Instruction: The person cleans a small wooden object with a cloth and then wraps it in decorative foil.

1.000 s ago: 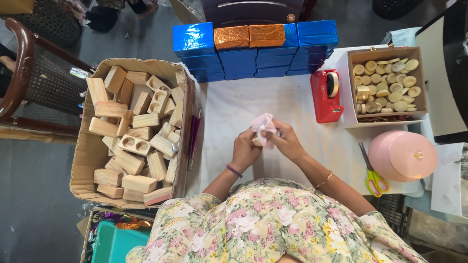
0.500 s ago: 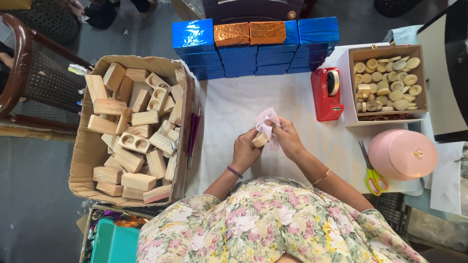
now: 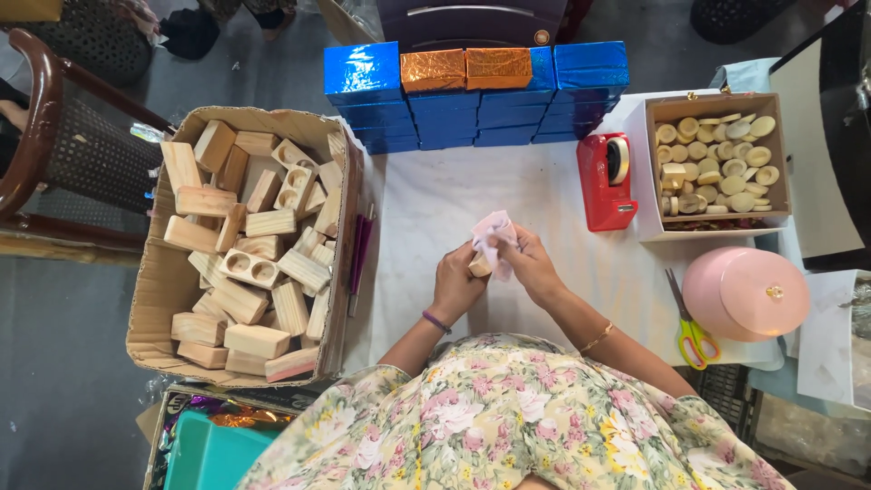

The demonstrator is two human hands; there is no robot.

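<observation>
Between both hands [image 3: 494, 272] — pale cloth [image 3: 493, 230], wooden piece [image 3: 479, 266]

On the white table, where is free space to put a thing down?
The white table is bare between the blue boxes and the hands, left hand and right hand, and also between the hands and the red tape dispenser. The right edge is crowded: scissors, pink round box, box of discs.

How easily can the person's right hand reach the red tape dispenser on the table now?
Probably easily. The right hand is busy holding a pale cloth against a small wooden piece, but the white table between it and the red tape dispenser looks bare, so nothing blocks the way.
</observation>
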